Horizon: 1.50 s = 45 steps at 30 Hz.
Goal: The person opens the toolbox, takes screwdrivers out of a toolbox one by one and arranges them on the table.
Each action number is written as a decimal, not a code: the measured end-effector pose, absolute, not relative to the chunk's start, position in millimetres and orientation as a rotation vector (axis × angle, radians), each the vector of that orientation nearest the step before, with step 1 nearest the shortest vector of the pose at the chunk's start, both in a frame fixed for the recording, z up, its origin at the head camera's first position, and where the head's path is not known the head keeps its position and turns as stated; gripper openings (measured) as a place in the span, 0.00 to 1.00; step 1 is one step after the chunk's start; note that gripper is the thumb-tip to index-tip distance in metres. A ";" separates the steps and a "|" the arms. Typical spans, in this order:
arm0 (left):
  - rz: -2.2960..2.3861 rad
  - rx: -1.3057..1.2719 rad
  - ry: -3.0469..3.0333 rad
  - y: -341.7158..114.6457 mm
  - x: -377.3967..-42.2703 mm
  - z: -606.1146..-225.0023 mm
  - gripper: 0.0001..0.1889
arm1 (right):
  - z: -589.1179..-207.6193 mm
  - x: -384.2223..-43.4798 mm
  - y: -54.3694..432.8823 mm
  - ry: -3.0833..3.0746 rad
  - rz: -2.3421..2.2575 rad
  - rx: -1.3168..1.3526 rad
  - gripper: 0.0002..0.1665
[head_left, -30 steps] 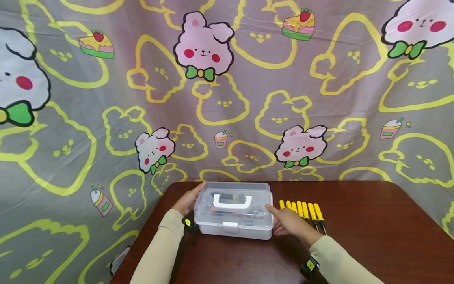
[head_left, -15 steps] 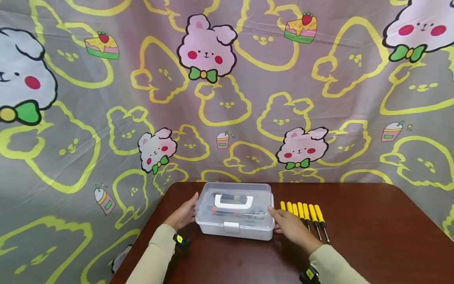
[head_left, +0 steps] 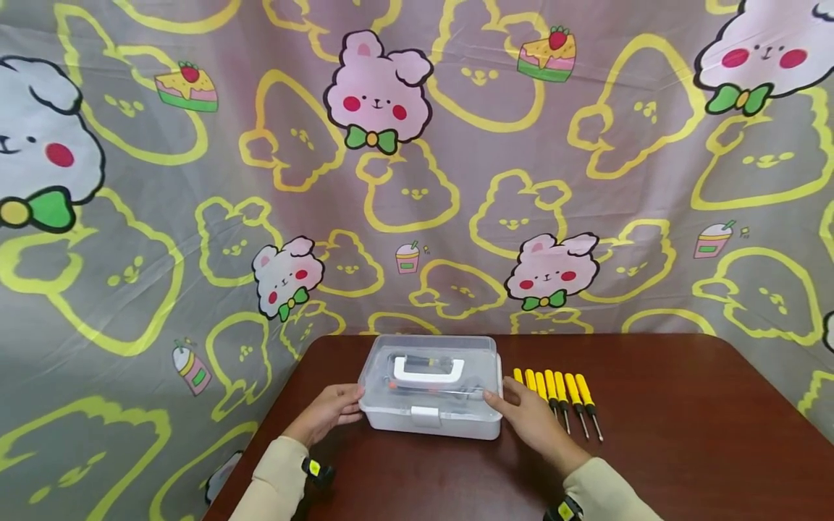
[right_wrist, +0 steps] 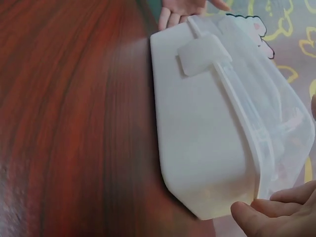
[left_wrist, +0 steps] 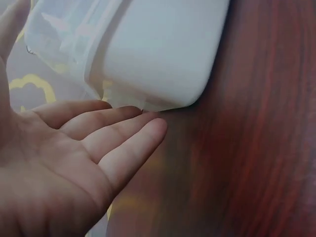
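Note:
A toolbox [head_left: 426, 394] with a white base and clear lid stands on the table, its lid down. The lid carries a white handle [head_left: 428, 373], and dark tool shapes show through it. My left hand [head_left: 329, 414] is at the box's left end; in the left wrist view its fingers [left_wrist: 126, 133] are extended, tips right at the end wall. At the right end, my right hand [head_left: 537, 423] has its thumb over the lid's edge and its fingertips [right_wrist: 242, 212] by the rim. A white latch [right_wrist: 202, 54] sits on the front.
Several yellow-handled screwdrivers [head_left: 582, 391] lie in a row right of the box, partly behind my right hand. The dark red-brown table [head_left: 684, 434] extends to the right and front. A cartoon-print curtain [head_left: 456, 181] hangs behind and at the left.
My left hand has come off the box's far left side and moved toward its near left corner. My right hand has shifted slightly, its thumb further over the lid. The box stays about in place.

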<state>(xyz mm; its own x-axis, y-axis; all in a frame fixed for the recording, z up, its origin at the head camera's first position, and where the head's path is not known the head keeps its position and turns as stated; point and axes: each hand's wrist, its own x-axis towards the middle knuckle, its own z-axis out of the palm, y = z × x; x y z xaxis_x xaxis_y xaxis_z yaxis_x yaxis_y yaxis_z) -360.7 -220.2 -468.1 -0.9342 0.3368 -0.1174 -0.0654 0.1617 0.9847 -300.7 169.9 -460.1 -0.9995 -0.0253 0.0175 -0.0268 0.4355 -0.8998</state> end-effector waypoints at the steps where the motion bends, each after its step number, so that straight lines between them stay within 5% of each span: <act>1: 1.831 0.256 2.148 -220.1 -358.6 -469.6 0.36 | -461.5 -300.1 168.5 -2.643 1.686 0.044 0.54; 10: 1.857 0.274 2.168 -216.2 -353.0 -474.3 0.36 | -466.7 -299.3 162.1 -2.593 1.696 0.052 0.47; 45: 1.853 0.265 2.159 -207.3 -374.7 -467.7 0.33 | -466.5 -322.6 166.6 -2.579 1.801 0.099 0.47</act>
<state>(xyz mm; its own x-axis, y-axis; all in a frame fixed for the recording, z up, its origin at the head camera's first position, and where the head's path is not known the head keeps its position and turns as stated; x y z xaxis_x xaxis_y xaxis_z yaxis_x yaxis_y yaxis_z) -374.7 -207.3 -467.7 -0.9431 0.3189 -0.0940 -0.0444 0.1591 0.9863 -322.6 166.6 -466.5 -0.9980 -0.0548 0.0318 -0.0487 0.3427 -0.9382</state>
